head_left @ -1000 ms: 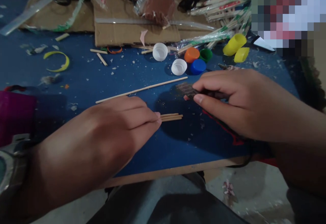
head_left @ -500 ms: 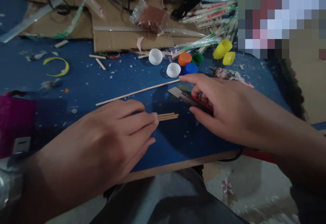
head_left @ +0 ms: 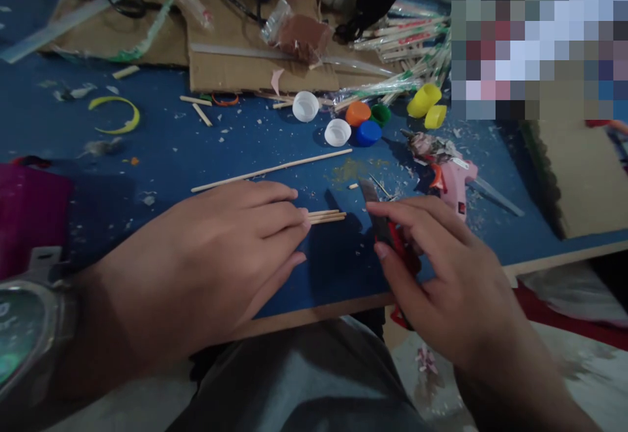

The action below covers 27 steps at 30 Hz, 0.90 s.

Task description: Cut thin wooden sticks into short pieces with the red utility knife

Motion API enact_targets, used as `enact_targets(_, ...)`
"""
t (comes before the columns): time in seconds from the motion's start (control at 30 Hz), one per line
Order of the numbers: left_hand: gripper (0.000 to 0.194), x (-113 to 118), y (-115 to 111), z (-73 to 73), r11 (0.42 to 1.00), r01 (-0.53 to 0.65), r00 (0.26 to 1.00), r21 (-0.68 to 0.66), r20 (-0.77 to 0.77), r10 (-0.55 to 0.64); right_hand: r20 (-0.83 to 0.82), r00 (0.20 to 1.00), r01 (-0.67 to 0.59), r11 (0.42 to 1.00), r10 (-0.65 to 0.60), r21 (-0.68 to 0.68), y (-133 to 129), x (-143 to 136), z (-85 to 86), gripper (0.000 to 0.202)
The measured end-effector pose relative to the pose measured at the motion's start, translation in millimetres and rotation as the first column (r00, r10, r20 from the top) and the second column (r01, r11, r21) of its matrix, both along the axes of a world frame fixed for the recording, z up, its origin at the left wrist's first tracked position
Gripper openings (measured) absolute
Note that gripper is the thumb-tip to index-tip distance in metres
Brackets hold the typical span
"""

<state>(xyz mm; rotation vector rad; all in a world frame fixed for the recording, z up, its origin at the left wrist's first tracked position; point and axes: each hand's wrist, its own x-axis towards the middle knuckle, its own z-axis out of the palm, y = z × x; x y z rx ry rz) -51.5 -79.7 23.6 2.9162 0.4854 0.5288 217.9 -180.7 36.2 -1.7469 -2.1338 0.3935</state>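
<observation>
My left hand lies low over the blue table, its fingers closed on a few thin wooden sticks. Only the stick ends poke out past the fingertips; the rest is hidden under the hand. My right hand grips a red and black utility knife, thumb and forefinger on its sides. The knife's blade is out and points up and away, to the right of the stick ends and apart from them. Beyond my left hand a longer wooden stick rests on the table.
White caps, an orange cap, a blue cap and yellow caps sit ahead. A pink glue gun lies at right. Cardboard and wrapped sticks fill the back; a magenta box stands at left.
My right hand has drawn back from the long stick's end, which its forefinger touched, and turned the knife more upright. The glue gun has come into sight. My left hand keeps its hold.
</observation>
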Motion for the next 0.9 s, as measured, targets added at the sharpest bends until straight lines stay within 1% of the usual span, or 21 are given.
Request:
enact_targets(0.1,0.037,-1.4,-0.9,-2.8,1.000,-0.022,1.000,-0.018,0.001,0.022,-0.008,1.000,0.019,0.999,-0.020,-0.041,-11.5,-7.8,-0.5,0.060)
enact_targets(0.23,0.036,-2.8,-3.0,-5.2,0.996,-0.064,0.998,-0.058,-0.020,0.062,-0.029,0.999,0.037,0.998,-0.039,-0.047,-22.6,-16.1,4.6,0.069)
enact_targets(0.33,0.036,-3.7,-3.2,-4.8,0.996,-0.064,0.997,-0.061,-0.035,0.062,-0.038,0.999,0.022,0.998,-0.024,-0.054,-23.9,-22.5,6.5,0.065)
enact_targets(0.37,0.037,-3.8,-2.9,-4.8,0.998,-0.056,0.998,-0.041,-0.015,0.056,-0.039,0.999,0.025,0.998,-0.028,-0.060,-23.5,-24.4,6.3,0.064)
enact_targets(0.43,0.038,-3.9,-1.6,-4.8,0.997,-0.012,0.998,-0.071,-0.055,0.008,-0.040,0.998,0.040,0.997,-0.043,-0.062,-22.3,-27.6,5.2,0.062)
enact_targets(0.53,0.046,-3.6,1.5,-3.9,0.995,-0.018,1.000,-0.096,-0.015,0.017,-0.033,0.998,0.045,0.998,-0.047,-0.053,-20.8,-30.9,3.0,0.061)
enact_targets(0.63,0.052,-3.4,4.1,-0.6,0.997,-0.013,1.000,-0.076,-0.008,0.013,-0.013,0.999,0.042,0.998,-0.043,-0.043,-19.5,-33.6,1.7,0.060)
enact_targets(0.77,0.050,-3.4,4.3,2.8,0.998,-0.014,0.999,-0.069,-0.040,0.011,0.006,0.999,0.048,0.999,-0.048,-0.017,-18.6,-36.0,0.9,0.060)
enact_targets(0.83,0.050,-4.0,3.3,2.1,0.996,-0.013,0.999,-0.092,-0.050,0.009,0.009,0.999,0.051,0.999,-0.051,-0.012,-19.0,-36.3,0.6,0.060)
enact_targets(0.9,0.050,-4.7,2.3,-0.6,0.990,-0.043,0.999,-0.135,-0.023,0.040,0.009,0.998,0.056,0.998,-0.056,-0.021,-19.8,-36.1,0.7,0.060)
